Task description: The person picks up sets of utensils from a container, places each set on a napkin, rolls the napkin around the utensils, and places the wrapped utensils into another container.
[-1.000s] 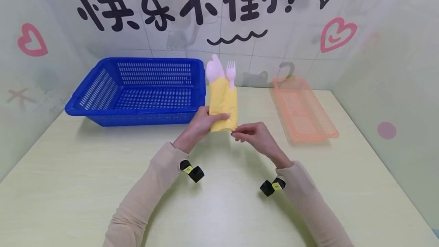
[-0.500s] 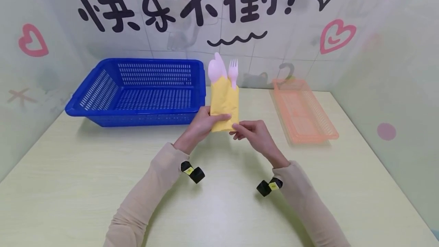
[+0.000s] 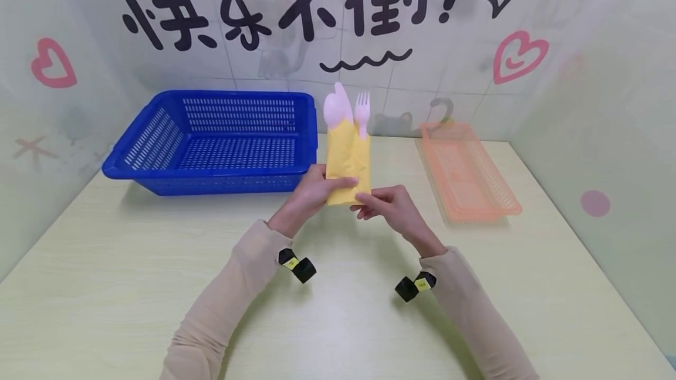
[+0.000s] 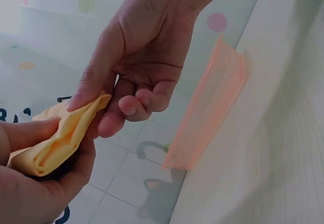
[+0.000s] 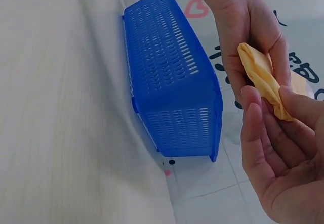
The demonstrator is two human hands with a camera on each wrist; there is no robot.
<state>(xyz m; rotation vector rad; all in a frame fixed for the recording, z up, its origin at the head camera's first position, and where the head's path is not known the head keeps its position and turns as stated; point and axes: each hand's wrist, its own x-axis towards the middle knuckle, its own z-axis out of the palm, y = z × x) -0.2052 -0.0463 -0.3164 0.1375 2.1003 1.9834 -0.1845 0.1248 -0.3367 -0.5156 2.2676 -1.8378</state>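
A folded yellow napkin (image 3: 347, 157) is held up above the table, wrapped round pale pink cutlery. A spoon (image 3: 333, 111), a knife (image 3: 344, 100) and a fork (image 3: 362, 112) stick out of its top, and their handles are hidden inside. My left hand (image 3: 311, 192) grips the napkin's lower left side, thumb across the front. At the lower right corner, my right hand (image 3: 392, 209) pinches the napkin between thumb and fingers. Both wrist views show the napkin's bottom end, with folded layers (image 5: 258, 75) between the two hands.
A large blue plastic basket (image 3: 227, 183) stands at the back left, close to the left hand. Toward the back right lies a shallow orange basket (image 3: 470, 213). Behind both, a patterned sheet (image 3: 296, 63) hangs along the table's (image 3: 338, 321) far edge.
The right thumb has come onto the front of the napkin's lower right corner, which now sits in a pinch. Napkin and cutlery have shifted slightly right; the left hand keeps its grip.
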